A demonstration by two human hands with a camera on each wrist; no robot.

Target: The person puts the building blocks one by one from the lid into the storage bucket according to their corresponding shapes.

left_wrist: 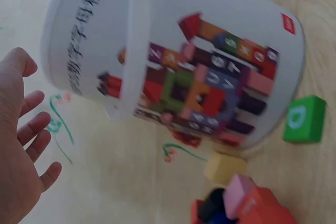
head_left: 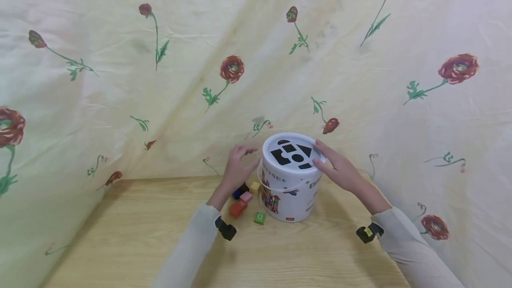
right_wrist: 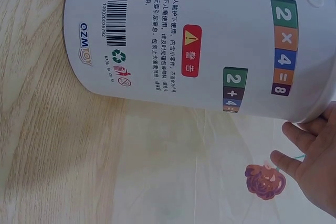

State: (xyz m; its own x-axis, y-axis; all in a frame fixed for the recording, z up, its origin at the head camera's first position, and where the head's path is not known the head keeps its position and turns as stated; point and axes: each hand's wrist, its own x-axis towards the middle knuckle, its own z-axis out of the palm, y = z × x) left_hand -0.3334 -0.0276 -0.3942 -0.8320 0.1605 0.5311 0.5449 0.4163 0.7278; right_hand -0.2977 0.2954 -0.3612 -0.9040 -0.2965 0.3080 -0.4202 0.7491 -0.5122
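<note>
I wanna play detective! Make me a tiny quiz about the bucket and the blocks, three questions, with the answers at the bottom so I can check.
1. Which letter is on the green letter block?
2. True or false: the white block bucket is lying on its side.
3. Which black shape is on the bucket's lid? a) star b) triangle c) heart

Key:
1. D.
2. False; it stands upright on the wood-grain table.
3. b.

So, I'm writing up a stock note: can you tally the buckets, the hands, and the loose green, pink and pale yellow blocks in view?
Buckets: 1 (white bucket)
Hands: 2 (left hand, right hand)
Green block: 1
Pink block: 1
Pale yellow block: 1
Total: 6
</note>
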